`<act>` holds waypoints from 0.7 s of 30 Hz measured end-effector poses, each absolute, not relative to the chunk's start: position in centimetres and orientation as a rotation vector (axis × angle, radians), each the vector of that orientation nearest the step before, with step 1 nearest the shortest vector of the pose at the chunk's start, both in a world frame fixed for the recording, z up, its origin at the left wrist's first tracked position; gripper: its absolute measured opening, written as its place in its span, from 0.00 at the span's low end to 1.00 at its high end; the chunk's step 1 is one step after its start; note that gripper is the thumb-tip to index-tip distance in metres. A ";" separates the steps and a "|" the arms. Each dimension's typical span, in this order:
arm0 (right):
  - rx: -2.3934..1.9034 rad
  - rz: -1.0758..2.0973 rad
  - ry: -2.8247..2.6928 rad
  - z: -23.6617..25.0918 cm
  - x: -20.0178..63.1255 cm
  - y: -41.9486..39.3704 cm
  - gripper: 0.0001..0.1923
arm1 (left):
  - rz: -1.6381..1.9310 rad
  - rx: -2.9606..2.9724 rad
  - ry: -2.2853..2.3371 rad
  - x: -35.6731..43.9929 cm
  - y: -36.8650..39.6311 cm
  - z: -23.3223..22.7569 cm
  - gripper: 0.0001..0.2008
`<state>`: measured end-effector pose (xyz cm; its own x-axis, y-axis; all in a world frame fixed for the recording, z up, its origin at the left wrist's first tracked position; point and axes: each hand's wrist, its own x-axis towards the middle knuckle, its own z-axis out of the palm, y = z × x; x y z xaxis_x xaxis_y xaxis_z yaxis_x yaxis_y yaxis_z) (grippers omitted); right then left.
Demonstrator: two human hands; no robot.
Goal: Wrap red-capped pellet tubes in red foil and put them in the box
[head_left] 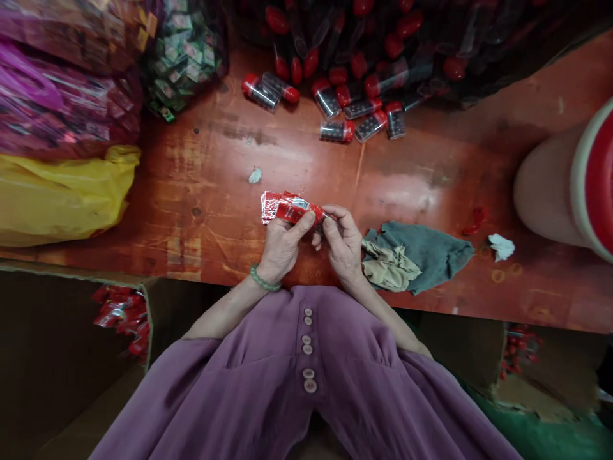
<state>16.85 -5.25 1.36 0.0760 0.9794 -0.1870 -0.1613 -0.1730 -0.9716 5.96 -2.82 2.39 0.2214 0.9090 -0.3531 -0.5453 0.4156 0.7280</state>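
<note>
Red packets (287,207): I hold a small stack of shiny red packets over the table, near the middle of the picture.
Left hand (280,246): my fingers are closed on the stack from below, and my thumb lies across the top one.
Right hand (342,239): my fingertips pinch the right end of the top packet. The packets stick out at about 10 o'clock from this hand.
Bracelet (264,281): green beads sit on my left wrist.
Cloths (412,255): a grey rag and a tan rag lie just at 3 o'clock of my right hand, touching each other.
Table (201,191): red-brown wood, worn and scratched.
Little tubes (354,115): clear tubes with red caps and dark bits inside lie loose at 12 o'clock, well away from my hands.
Dark bag (407,32): behind them, it holds many more of those tubes.
Clear bag (184,57): at 11 o'clock, full of small green wrapped pieces.
Yellow bag (62,195): at 9 o'clock; I cannot see what is inside.
Cardboard box (124,313): below the table at 8 o'clock, with red packets in it.
Big tub (565,185): at 3 o'clock, pale with a red lid, lying on its side.
</note>
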 end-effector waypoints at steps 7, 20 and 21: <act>-1.249 1.407 -1.046 1.5 16.9 -6.0 0.21 | 1.022 0.503 0.884 6.1 -3.0 2.5 0.17; -1.225 1.545 -0.969 1.2 19.9 -5.4 0.21 | 1.103 0.583 1.016 6.0 -1.9 2.1 0.13; -1.227 1.529 -0.933 1.1 20.0 -5.5 0.19 | 1.106 0.567 1.023 6.3 -1.9 2.1 0.13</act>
<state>19.95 -5.48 1.07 -0.0650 0.9612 -0.2680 -0.2008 -0.2757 -0.9400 6.33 -1.90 2.06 0.0900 0.9193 -0.3831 -0.4540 0.3802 0.8058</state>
